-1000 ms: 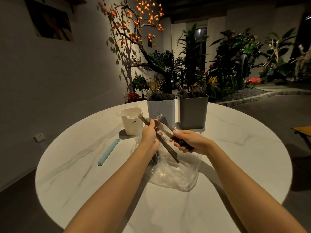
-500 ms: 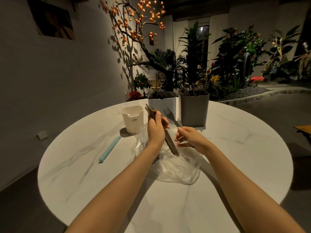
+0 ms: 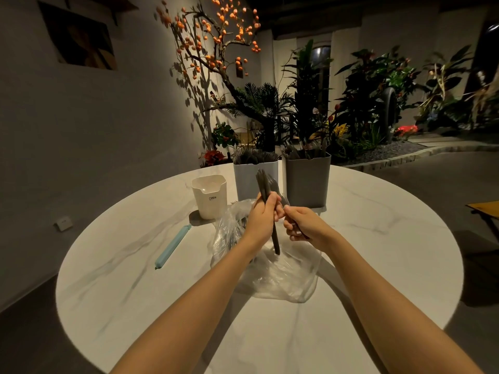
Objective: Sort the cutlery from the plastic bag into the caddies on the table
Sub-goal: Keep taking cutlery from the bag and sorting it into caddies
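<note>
At lower centre the plastic bag (image 3: 272, 276) lies slumped on the table (image 3: 135, 306), more cutlery inside it. Above it my left hand (image 3: 260, 220) grips a bundle of dark chopsticks (image 3: 266, 195) upright, likely to square their ends, while my right hand (image 3: 303, 224) pinches a fork (image 3: 276, 188), keeping kinds apart. Beyond stand a cream cup (image 3: 209, 198) marked "CRBW", a white caddy (image 3: 247, 179) and a grey caddy (image 3: 307, 179).

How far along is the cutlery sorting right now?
Partly done: the white caddy and grey caddy already hold utensils. The left hand grips dark chopsticks, and the right hand holds a fork. More cutlery shows inside the plastic bag; the cream cup looks empty.
</note>
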Demonstrator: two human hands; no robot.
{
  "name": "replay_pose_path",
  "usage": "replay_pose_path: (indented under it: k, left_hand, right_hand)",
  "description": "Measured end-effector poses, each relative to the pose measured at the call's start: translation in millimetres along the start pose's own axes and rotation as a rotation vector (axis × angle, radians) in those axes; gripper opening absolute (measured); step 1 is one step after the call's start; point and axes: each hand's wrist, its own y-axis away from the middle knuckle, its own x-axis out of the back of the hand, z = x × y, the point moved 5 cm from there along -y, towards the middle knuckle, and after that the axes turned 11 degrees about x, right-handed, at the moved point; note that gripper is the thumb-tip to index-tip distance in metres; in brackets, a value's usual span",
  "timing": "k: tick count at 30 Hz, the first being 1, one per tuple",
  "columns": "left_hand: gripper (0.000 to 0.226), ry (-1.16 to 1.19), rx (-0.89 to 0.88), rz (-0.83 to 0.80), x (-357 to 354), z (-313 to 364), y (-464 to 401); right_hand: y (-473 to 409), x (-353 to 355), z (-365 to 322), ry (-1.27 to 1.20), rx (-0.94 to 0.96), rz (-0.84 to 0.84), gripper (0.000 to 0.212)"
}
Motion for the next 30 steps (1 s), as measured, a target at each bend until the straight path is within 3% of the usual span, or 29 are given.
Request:
replay_pose_path:
  k: [6, 14, 18, 21, 25, 30]
  left_hand:
    - [0.032, -0.061, 0.101, -0.003, -0.6, 6.6, 1.4]
    - [0.028, 0.057, 0.156, -0.045, -8.3, 19.6, -22.4]
    - [0.034, 0.065, 0.194, -0.016, -16.5, 32.8, -39.4]
    - [0.055, 0.019, 0.232, -0.04, -25.9, 41.6, -52.5]
    - [0.066, 0.083, 0.232, -0.058, -34.4, 54.1, -66.6]
    - [0.054, 0.183, 0.143, 0.042, -37.6, 69.2, -91.1]
  right_hand:
    - [1.6, -1.3, -7.4, -0.015, 0.003, 0.018, 0.036]
    - [-4.6, 15.1, -32.5, -0.059, 0.085, 0.035, 0.043]
    - [-12.4, 33.8, -41.6, -0.026, 0.08, 0.085, 0.039]
    - [-19.3, 47.9, -48.6, 0.011, 0.1, 0.12, 0.035]
    - [-30.6, 63.9, -56.7, 0.007, 0.132, 0.191, 0.027]
    - [-45.3, 84.0, -64.0, -0.033, 0.162, 0.279, 0.022]
